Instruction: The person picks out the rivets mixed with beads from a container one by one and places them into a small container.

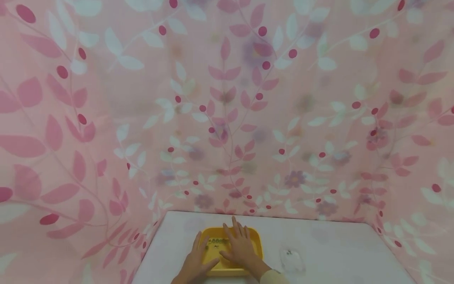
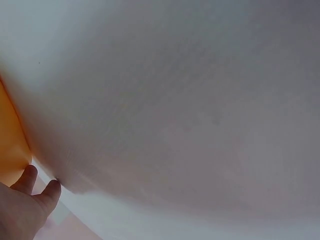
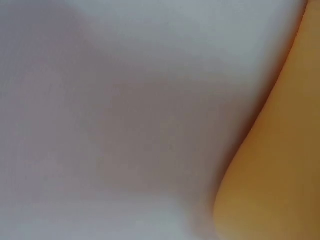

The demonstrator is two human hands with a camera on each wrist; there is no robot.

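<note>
A yellow tray [image 1: 227,272] lies on the white table, and both hands are at it. My left hand [image 1: 194,262] is at the tray's left side, fingers spread, with the thumb reaching over the near part. In the left wrist view, two fingertips of the left hand [image 2: 27,205] show beside the tray's outer wall [image 2: 9,132]. My right hand [image 1: 242,246] extends over the tray's right half with its fingers apart. Inside the tray, a row of small round greenish pieces [image 1: 214,241] sits near the far side. Closer in lies a tiny dark-and-light piece [image 1: 216,247].
Right of the tray, a clear plastic bag [image 1: 293,262] lies on the white table [image 1: 340,252] with a small green bit at its top. Pink leaf-patterned cloth [image 1: 227,118] rises along the table's back and sides. The right wrist view shows the tray's wall [image 3: 275,180] against the tabletop.
</note>
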